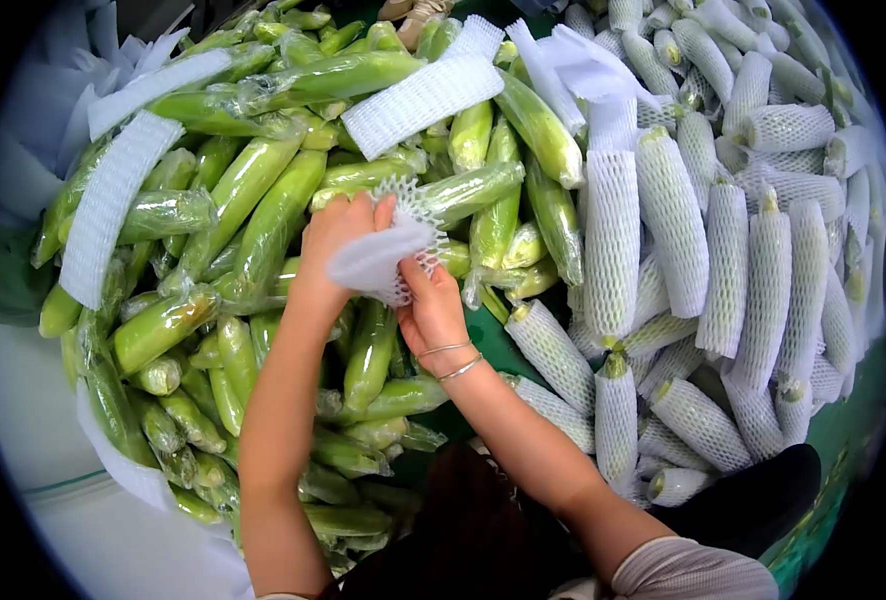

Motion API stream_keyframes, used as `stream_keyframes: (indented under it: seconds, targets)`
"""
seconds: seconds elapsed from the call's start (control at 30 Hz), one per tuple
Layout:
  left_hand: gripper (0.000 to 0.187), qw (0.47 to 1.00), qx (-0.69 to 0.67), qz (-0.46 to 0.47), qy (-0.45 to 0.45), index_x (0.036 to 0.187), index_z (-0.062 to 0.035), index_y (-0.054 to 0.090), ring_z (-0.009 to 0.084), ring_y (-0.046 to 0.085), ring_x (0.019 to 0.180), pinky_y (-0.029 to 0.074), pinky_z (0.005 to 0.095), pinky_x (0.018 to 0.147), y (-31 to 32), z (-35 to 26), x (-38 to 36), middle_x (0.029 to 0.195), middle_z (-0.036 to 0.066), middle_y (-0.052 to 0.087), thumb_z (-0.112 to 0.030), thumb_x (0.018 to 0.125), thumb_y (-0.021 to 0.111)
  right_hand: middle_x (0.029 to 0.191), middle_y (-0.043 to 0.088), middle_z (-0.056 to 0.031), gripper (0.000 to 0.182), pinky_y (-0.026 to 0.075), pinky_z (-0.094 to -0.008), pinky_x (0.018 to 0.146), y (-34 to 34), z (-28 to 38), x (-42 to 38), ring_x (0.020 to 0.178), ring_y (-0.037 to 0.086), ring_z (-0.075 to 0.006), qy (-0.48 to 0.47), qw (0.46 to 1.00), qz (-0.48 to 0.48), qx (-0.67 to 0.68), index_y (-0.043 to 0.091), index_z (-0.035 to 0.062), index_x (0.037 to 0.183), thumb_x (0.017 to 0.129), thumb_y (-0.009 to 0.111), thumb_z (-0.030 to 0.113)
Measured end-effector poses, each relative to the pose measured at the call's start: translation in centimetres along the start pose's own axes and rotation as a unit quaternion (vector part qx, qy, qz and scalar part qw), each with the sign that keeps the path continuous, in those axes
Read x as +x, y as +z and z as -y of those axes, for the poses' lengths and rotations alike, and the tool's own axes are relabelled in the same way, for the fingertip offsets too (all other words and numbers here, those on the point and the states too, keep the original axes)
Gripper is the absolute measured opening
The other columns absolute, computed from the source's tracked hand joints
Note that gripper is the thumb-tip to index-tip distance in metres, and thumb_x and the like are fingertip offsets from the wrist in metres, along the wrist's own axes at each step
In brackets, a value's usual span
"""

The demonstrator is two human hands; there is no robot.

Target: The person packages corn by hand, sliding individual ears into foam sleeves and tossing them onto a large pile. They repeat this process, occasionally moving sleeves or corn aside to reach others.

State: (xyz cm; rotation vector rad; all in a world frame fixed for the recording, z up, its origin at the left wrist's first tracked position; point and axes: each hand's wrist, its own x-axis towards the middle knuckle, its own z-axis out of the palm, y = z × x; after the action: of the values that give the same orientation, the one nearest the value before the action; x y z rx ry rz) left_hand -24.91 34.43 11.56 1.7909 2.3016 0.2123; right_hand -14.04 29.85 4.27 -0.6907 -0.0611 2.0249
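Observation:
Both of my hands hold a white foam net sleeve, its mesh mouth spread wide. My left hand grips the sleeve from the left, with the fingers curled at the upper edge. From the lower right, my right hand pinches the rim between thumb and fingers. A film-wrapped green ear of corn lies with its near end right at the stretched mouth. Beneath and around my hands is a heap of more film-wrapped corn. A flat foam sleeve rests on the heap above my hands.
On the right, ears in white foam nets form a large pile. Another loose foam sleeve lies over the corn at left, near stacked sleeves in the upper left corner. Part of a shoe shows at the top edge.

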Motion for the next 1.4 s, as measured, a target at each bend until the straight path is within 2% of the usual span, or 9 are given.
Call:
stream_keyframes:
  seconds: [0.2,0.5,0.57,0.63,0.7,0.83,1.07,1.3,1.4]
  targets:
    - [0.039,0.876,-0.422,0.197,-0.128,0.105,0.0035,0.060,0.0134,0.059,0.080,0.047,0.0285,0.073,1.5,-5.0,-10.1,0.092,0.007,0.065,-0.032,0.095,0.050,0.088,0.065,-0.0053,0.018,0.048,-0.0247,0.065,-2.9,6.9,-10.6,0.074,0.059,-0.0095,-0.041,0.957,-0.090,-0.273,0.057,-0.0018,0.100,0.088,0.061,0.011]
    - [0.037,0.615,-0.634,0.299,-0.360,0.113,0.0013,0.058,0.0187,0.061,0.084,0.049,0.0310,0.074,7.0,-8.4,-20.1,0.098,0.012,0.064,-0.029,0.096,0.046,0.068,0.055,0.0027,0.015,0.038,-0.0240,0.051,-6.0,10.4,-14.9,0.061,0.045,-0.0035,-0.026,0.795,-0.094,-0.599,0.055,0.0008,0.082,0.086,0.062,0.014]
    - [0.032,0.948,-0.170,0.100,0.249,0.116,-0.0004,0.056,0.0209,0.061,0.088,0.050,0.0334,0.077,9.1,-7.1,-18.0,0.107,0.012,0.062,-0.022,0.095,0.046,0.065,0.051,0.0036,0.017,0.033,-0.0239,0.049,-6.6,10.1,-11.9,0.058,0.040,-0.0032,-0.067,0.800,-0.098,-0.588,0.055,0.0010,0.077,0.086,0.061,0.013]
    - [0.030,0.566,-0.781,0.106,-0.242,0.117,-0.0019,0.054,0.0248,0.057,0.097,0.047,0.0353,0.085,13.0,-5.2,-19.2,0.115,0.011,0.058,-0.017,0.093,0.047,0.065,0.050,0.0040,0.016,0.031,-0.0234,0.049,-6.4,9.5,-9.3,0.057,0.038,-0.0028,-0.146,0.824,-0.098,-0.538,0.056,0.0002,0.075,0.086,0.060,0.012]
    - [0.028,0.872,-0.484,-0.004,0.069,0.117,-0.0024,0.054,0.0260,0.057,0.099,0.048,0.0342,0.084,15.9,-4.0,-16.6,0.113,0.011,0.058,-0.015,0.092,0.046,0.066,0.053,0.0030,0.013,0.034,-0.0227,0.050,-7.2,9.4,-7.1,0.058,0.043,-0.0038,-0.130,0.826,-0.104,-0.539,0.057,0.0003,0.077,0.086,0.059,0.009]
    - [0.014,0.566,-0.763,0.041,-0.310,0.088,-0.0022,0.060,0.0115,0.058,0.065,0.047,0.0247,0.059,12.8,-7.6,-14.5,0.081,0.007,0.063,-0.011,0.093,0.051,0.059,0.053,-0.0034,0.021,0.038,-0.0283,0.048,-11.7,9.8,-6.0,0.056,0.048,-0.0092,-0.011,0.882,-0.117,-0.456,0.051,-0.0029,0.070,0.081,0.061,0.012]
    - [0.009,0.671,-0.708,-0.121,-0.183,0.084,-0.0033,0.056,0.0081,0.053,0.067,0.044,0.0236,0.061,20.8,-6.1,-14.4,0.076,0.001,0.058,-0.009,0.091,0.055,0.071,0.058,-0.0221,0.014,0.043,-0.0446,0.054,-13.5,7.8,-6.1,0.063,0.056,-0.0424,-0.197,0.707,-0.142,-0.664,0.050,-0.0004,0.089,0.087,0.056,0.013]
    - [0.011,0.839,-0.494,-0.094,-0.207,0.082,0.0005,0.055,0.0167,0.052,0.062,0.043,0.0309,0.058,26.2,-4.1,-13.4,0.068,0.009,0.055,-0.008,0.082,0.061,0.129,0.042,-0.0199,0.070,0.035,-0.0493,0.096,-10.8,11.8,-8.5,0.120,0.041,-0.0405,-0.229,0.445,0.105,-0.859,0.035,0.0048,0.135,0.070,0.061,0.004]
    - [0.016,0.802,-0.548,-0.078,-0.226,0.094,0.0004,0.054,0.0168,0.054,0.072,0.046,0.0311,0.066,20.6,-8.2,-14.1,0.077,0.009,0.056,-0.009,0.082,0.061,0.123,0.049,-0.0166,0.077,0.020,-0.0459,0.106,-10.7,13.5,-10.0,0.128,0.036,-0.0325,-0.144,0.578,0.198,-0.778,0.040,0.0046,0.129,0.060,0.074,0.017]
